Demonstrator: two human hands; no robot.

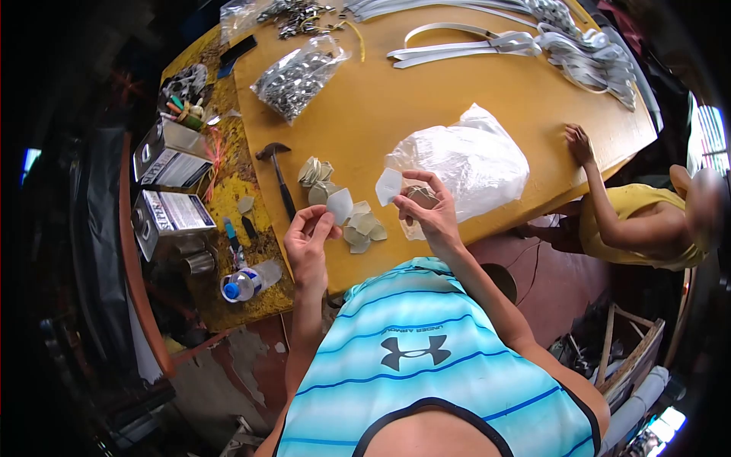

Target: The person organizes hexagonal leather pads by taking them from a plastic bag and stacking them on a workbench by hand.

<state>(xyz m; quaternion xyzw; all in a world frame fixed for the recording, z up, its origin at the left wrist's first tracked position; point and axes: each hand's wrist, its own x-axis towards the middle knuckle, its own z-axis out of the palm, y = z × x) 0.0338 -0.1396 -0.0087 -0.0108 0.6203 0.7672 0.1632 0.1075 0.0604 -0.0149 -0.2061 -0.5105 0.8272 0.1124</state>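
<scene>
Between its thumb and fingers my left hand [311, 232] pinches a small pale cut piece [339, 206] with a pointed end. My right hand [429, 209] is closed on a similar whitish piece [388, 186], held up a little to the right of the first. Round dark-edged pieces [421, 196] show behind its fingers; whether the hand holds them I cannot tell. Below and between the hands, a loose pile of greenish-grey pieces [364, 228] lies on the table, with a bundled stack [315, 173] of such pieces behind my left hand.
On the yellow table [365, 91] are a hammer [280, 171], a white plastic bag [472, 156], a bag of metal parts [299, 78] and grey straps [472, 47]. Tins [179, 213] and a bottle [251, 280] stand or lie left. A person in yellow [640, 221] is at the right edge.
</scene>
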